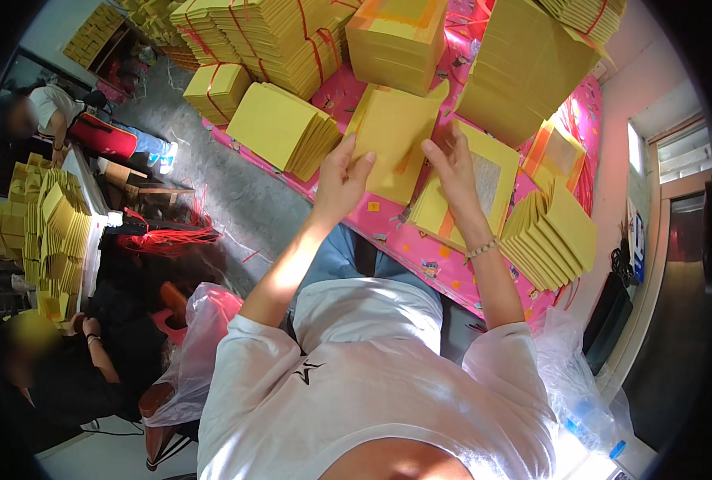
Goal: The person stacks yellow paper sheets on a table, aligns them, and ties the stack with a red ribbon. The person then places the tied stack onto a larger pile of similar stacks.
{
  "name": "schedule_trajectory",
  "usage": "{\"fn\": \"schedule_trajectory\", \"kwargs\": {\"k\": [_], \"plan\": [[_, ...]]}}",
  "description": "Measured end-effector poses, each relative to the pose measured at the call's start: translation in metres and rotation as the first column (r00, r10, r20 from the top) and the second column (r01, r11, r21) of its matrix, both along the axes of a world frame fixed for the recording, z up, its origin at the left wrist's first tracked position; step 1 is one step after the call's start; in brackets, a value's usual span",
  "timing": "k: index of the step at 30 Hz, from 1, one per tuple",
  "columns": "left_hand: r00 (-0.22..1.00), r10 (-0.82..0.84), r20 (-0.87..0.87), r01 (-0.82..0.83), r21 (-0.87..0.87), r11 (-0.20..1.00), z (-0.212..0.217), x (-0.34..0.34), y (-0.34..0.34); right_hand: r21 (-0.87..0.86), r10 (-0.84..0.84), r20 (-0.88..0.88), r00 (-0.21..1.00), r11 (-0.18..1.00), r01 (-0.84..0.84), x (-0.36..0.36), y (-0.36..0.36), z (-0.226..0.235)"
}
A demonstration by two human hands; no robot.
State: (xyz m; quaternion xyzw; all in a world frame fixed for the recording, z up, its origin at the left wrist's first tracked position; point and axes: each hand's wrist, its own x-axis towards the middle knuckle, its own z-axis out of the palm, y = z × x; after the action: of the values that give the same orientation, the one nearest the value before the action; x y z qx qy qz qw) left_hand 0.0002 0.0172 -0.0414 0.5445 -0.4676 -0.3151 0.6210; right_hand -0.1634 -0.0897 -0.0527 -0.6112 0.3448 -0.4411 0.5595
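A yellow paper sheet [390, 142] is held up between both hands above the near edge of the desk [420, 256], which carries a pink patterned cover. The left hand [340, 178] has its grip closed on the sheet's left edge, thumb in front. The right hand [452, 172] touches the sheet's right side with fingers spread; whether its grip is closed on the sheet cannot be told. Directly under the right hand lies a flat pile of yellow sheets with a silver centre patch [472, 188]. A fanned stack of yellow sheets [550, 236] sits toward the right edge. A loose yellow stack [284, 128] lies near the left edge. Bundles tied with red string [280, 36] occupy the far side.
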Motion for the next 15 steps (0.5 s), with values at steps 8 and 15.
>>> {"fn": "schedule_trajectory", "kwargs": {"k": [8, 15], "plan": [[0.892, -0.181, -0.413, 0.185, -0.029, 0.982, 0.030, -0.032, 0.020, 0.398, 0.275, 0.413, 0.868, 0.803, -0.444, -0.024, 0.023, -0.001], [0.913, 0.250, 0.321, -0.231, -0.098, 0.968, 0.031, -0.036, 0.018, 0.275, 0.286, 0.241, 0.927, 0.896, -0.348, -0.026, 0.042, 0.026]]}}
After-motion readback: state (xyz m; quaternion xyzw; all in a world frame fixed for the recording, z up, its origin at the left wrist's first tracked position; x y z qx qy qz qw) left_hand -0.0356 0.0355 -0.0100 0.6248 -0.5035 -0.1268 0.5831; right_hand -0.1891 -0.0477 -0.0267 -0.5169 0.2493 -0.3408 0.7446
